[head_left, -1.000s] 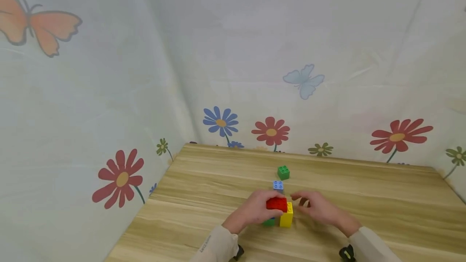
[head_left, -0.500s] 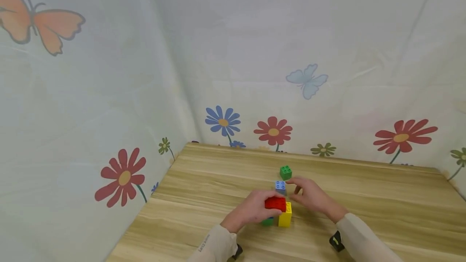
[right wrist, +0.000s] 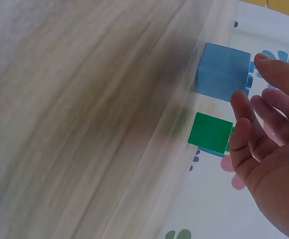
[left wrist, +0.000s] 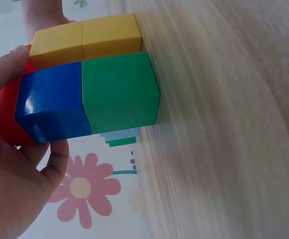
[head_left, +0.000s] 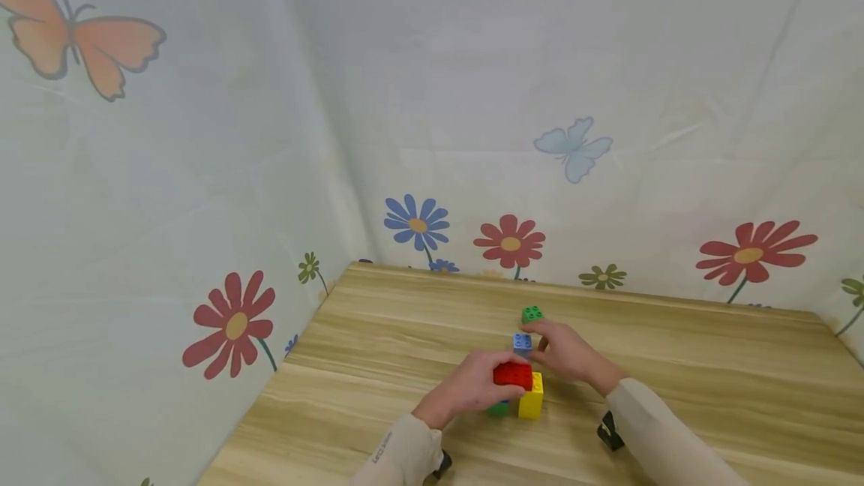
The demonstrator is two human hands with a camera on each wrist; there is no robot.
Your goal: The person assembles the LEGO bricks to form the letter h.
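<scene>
My left hand grips a red toy building brick from above, thumb on the near side. That brick tops two short stacks: yellow bricks on one side, and a blue brick over a green brick on the other. Beyond them a light blue brick stands on the table. My right hand hovers at its right side, thumb and fingers apart and slightly bent around the studded top; no contact is plain. Farther back sits a small green brick, partly covered by the right fingers in the head view.
The wood-grain table runs back to a white curtain printed with flowers and butterflies. Another curtain side closes in the left. Black wrist devices hang under the sleeves.
My right hand has moved forward and left, from beside the yellow bricks to the light blue brick. My left hand keeps its grip on the red brick. The head view has shifted slightly.
</scene>
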